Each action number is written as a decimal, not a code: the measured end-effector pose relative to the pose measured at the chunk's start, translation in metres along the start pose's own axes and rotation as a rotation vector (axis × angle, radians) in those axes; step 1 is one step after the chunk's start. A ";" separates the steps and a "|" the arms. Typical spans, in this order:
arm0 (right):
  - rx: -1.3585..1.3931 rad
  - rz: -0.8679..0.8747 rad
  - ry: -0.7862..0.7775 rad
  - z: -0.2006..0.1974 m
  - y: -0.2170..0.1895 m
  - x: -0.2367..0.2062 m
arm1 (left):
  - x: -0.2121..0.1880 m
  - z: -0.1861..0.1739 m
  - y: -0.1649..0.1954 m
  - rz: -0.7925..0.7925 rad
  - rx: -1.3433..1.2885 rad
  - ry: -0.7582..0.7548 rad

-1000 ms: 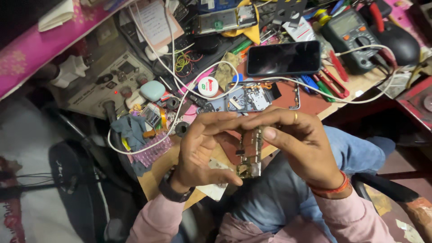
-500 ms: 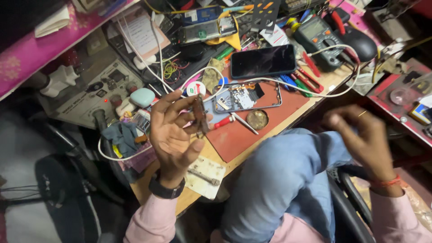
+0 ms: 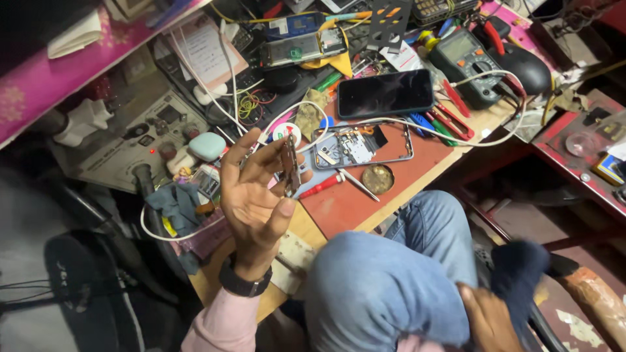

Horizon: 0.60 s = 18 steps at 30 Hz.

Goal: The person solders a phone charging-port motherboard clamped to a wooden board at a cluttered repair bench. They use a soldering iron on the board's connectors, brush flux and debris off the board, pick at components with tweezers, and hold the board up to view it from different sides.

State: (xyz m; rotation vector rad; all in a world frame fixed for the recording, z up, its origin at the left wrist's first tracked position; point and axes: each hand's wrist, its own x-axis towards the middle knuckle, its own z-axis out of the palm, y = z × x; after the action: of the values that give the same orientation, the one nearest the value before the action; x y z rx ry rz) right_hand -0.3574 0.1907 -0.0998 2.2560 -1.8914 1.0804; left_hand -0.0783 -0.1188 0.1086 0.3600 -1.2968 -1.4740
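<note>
While the left hand [image 3: 254,195] is raised palm-up over the near edge of the bench, its fingertips pinch a small flat circuit board [image 3: 290,166] held on edge, thumb loose and apart from the part. The board sits above the red work mat [image 3: 352,202], just beside the opened phone frame [image 3: 365,145] lying flat on it. The right hand [image 3: 489,319] is low by the jeans-clad knee, closed round a dark blue cloth [image 3: 518,277]; fingers mostly hidden, but the grip looks wrapped. Near the frame: a red-handled screwdriver [image 3: 323,186], a round metal tin [image 3: 377,178], a black phone [image 3: 385,93] face up, a white cable [image 3: 456,140] looping across the mat, a multimeter [image 3: 466,62] at the back, red tweezers [image 3: 450,120] beside the phone. A grey rag [image 3: 173,202] hangs off the left side of the bench.

Handling judgement: the board looks very light, thin, stiff and fragile, likely with exposed components and connectors on its faces. Best taken by the bare edges, as it is now, not across the faces; a light pinch should do, since squeezing or flexing could crack it. Smooth edges could slip from a loose hold.
</note>
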 end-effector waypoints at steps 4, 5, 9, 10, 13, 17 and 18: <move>-0.065 0.089 -0.066 0.004 0.009 -0.016 | 0.002 0.003 -0.004 -0.021 0.041 -0.003; -0.085 0.108 -0.114 0.002 0.016 -0.010 | 0.004 0.005 -0.005 -0.032 0.054 -0.018; -0.025 0.734 -0.688 -0.035 0.036 0.069 | 0.010 0.017 -0.005 -0.181 0.150 -0.064; 0.035 0.733 -0.502 -0.048 0.035 0.095 | 0.012 0.021 -0.005 -0.226 0.124 -0.093; 0.248 0.694 -0.039 -0.077 0.016 0.169 | 0.018 0.033 -0.011 -0.293 0.092 -0.169; 0.726 0.538 0.106 -0.067 -0.019 0.237 | 0.022 0.047 -0.021 -0.129 0.345 -0.219; 0.866 0.491 0.112 -0.058 -0.025 0.248 | 0.023 0.050 -0.023 -0.120 0.405 -0.184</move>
State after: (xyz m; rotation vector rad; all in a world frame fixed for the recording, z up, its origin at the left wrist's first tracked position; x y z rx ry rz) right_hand -0.3557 0.0073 0.0785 1.9330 -2.2749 2.4247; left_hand -0.1373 -0.1166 0.1169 0.5847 -1.7541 -1.3612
